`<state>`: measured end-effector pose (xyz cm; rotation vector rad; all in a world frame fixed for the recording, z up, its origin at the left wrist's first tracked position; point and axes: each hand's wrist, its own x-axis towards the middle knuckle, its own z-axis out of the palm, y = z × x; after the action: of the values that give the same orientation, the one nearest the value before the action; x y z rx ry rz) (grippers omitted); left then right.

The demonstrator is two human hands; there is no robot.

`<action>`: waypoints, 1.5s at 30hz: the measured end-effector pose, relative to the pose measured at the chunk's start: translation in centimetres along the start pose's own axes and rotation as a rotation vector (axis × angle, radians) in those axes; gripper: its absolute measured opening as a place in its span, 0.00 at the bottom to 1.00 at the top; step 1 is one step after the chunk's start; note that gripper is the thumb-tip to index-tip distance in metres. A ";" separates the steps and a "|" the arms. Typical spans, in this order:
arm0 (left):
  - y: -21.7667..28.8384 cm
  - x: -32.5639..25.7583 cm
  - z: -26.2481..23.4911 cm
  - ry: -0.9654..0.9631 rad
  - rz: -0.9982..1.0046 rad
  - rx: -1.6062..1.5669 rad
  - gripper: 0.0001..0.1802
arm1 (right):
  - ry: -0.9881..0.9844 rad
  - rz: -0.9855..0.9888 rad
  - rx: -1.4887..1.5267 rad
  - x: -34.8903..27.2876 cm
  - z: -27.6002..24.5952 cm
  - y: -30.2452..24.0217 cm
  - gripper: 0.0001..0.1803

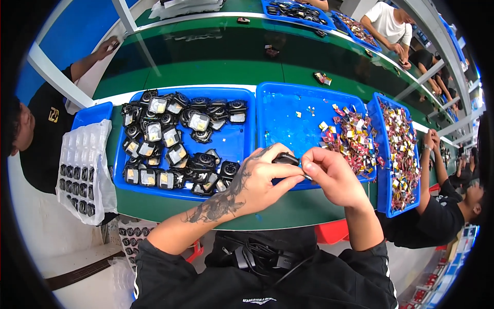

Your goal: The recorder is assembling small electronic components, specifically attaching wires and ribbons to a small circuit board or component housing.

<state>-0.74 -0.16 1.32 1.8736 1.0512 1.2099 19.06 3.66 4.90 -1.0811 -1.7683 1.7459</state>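
My left hand (265, 172), tattooed up the forearm, grips a black watch case (286, 159) over the front of the middle blue tray (272, 88). Close against it, my right hand (334, 177) pinches thumb and forefinger together at a small pale piece too little to name. Both hands' fingertips nearly meet below the case. To the left, a blue tray (251, 119) holds many black watch cases (154, 131), several showing pale rectangular inner faces. Small red, yellow and white electronic parts (352, 139) are heaped on the right side of the middle tray.
A narrow blue tray (377, 110) of similar small parts stands at the right. White plastic blister trays (85, 172) with round black pieces lie at the left. Behind runs a green conveyor belt (206, 64) carrying scattered parts (323, 78). People work at both sides and beyond the belt.
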 end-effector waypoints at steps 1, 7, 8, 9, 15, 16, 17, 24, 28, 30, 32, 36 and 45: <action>0.2 0.1 0.0 -0.005 0.017 0.041 0.09 | 0.033 -0.025 -0.066 0.1 0.1 0.1 0.10; 0.6 0.1 0.0 0.063 0.113 0.223 0.09 | 0.476 -0.219 -0.593 1.7 0.3 1.6 0.02; 0.5 0.0 0.5 0.088 -0.001 0.070 0.08 | 0.500 -0.469 -0.839 2.0 -0.5 2.7 0.08; 0.5 0.1 0.4 0.094 0.003 0.077 0.08 | 0.499 -0.480 -0.838 1.9 -0.3 2.5 0.08; 0.1 0.3 0.3 0.060 -0.285 -0.260 0.09 | 0.367 -0.428 0.020 0.6 2.1 3.4 0.13; 0.0 0.2 0.4 0.058 -0.286 -0.259 0.09 | 0.369 -0.428 0.022 0.7 2.4 3.2 0.13; 0.1 0.0 0.5 0.051 -0.272 -0.246 0.09 | 0.477 -0.477 0.039 0.8 2.8 2.9 0.11; 0.9 0.7 -0.4 0.104 -0.260 -0.277 0.11 | 0.555 -0.574 -0.516 0.0 2.1 1.0 0.06; 0.0 0.4 -0.3 0.096 -0.188 -0.185 0.09 | 0.524 -0.531 -0.384 0.2 2.6 1.7 0.08; 0.1 0.4 -0.2 0.125 -0.172 -0.181 0.08 | 0.539 -0.511 -0.362 0.2 3.2 1.8 0.08; 0.3 0.5 0.0 0.141 -0.159 -0.160 0.07 | 0.590 -0.406 -0.033 0.1 4.0 1.9 0.10; 0.7 0.3 0.2 0.172 -0.142 -0.118 0.07 | 0.612 -0.389 0.130 0.2 4.6 2.1 0.10; 0.5 0.5 -0.1 0.155 -0.303 -0.426 0.19 | 0.664 -0.511 -0.056 -0.5 3.5 1.5 0.09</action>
<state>-0.60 0.02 2.00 1.2652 1.0178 1.2909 17.02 0.89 3.17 -0.9634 -1.4854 0.8975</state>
